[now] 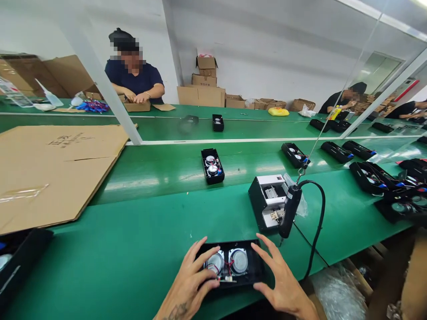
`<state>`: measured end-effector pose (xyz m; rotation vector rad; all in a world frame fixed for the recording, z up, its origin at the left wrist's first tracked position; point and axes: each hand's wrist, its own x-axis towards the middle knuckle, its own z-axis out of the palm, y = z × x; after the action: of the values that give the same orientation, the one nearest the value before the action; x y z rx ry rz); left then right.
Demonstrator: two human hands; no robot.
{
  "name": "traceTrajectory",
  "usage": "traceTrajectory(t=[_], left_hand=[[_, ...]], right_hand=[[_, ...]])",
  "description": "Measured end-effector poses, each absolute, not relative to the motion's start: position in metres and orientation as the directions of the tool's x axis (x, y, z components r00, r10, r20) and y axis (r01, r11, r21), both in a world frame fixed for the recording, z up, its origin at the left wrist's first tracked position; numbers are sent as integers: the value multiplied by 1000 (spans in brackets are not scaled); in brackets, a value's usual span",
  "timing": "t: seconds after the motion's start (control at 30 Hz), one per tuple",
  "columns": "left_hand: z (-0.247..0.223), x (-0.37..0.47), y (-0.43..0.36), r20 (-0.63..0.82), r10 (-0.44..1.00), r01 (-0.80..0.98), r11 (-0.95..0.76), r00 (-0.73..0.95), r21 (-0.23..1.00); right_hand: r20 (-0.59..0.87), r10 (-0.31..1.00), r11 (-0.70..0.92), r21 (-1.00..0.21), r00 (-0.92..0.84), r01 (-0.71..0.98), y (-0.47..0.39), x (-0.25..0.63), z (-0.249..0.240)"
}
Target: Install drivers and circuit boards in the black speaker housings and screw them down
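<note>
A black speaker housing (248, 266) lies open side up on the green bench in front of me. Inside it sit two round silver speakers (239, 261) with red and black wires and a small circuit board (228, 279) at the near edge. My left hand (195, 275) grips the housing's left end, with its fingers across the left speaker and its thumb by the board. Around the right end, my right hand (278, 275) spans the housing, fingertips at the far edge and thumb at the near edge. The underside of the housing is hidden.
A black electric screwdriver (290, 211) hangs at right before a screw feeder (267, 200). Speaker housings (212, 166) sit on the belt; more crowd the right. Flattened cardboard (60, 173) covers the left. Across the belt, a person (135, 75) handles a small carton.
</note>
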<state>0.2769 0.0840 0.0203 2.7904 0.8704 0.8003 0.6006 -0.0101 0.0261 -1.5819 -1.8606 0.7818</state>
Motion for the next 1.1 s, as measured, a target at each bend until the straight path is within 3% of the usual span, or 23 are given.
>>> traceTrajectory(t=[0.1,0.17,0.43,0.6,0.93,1.1], left_hand=[[16,277,84,436,529,477,-848,729,232],[19,275,85,387,539,482,-842,748,241],[28,265,89,268,563,500,-823,782,270],[42,266,86,139,561,516,-816,816,259],[41,270,84,111,582,524,-787,805,325],[39,270,83,163,577,512,-799,800,315]], right_hand=[[336,920,384,-662,-203,644,-7,572,44],[408,872,483,-619,-272,620,1,547,51],[169,785,612,-363,-596,703,33,513,62],[60,780,604,-333,-623,724,37,516,69],[309,747,658,-219,-588,721,37,507,71],[335,729,664,-134,-597,736,36,497,75]])
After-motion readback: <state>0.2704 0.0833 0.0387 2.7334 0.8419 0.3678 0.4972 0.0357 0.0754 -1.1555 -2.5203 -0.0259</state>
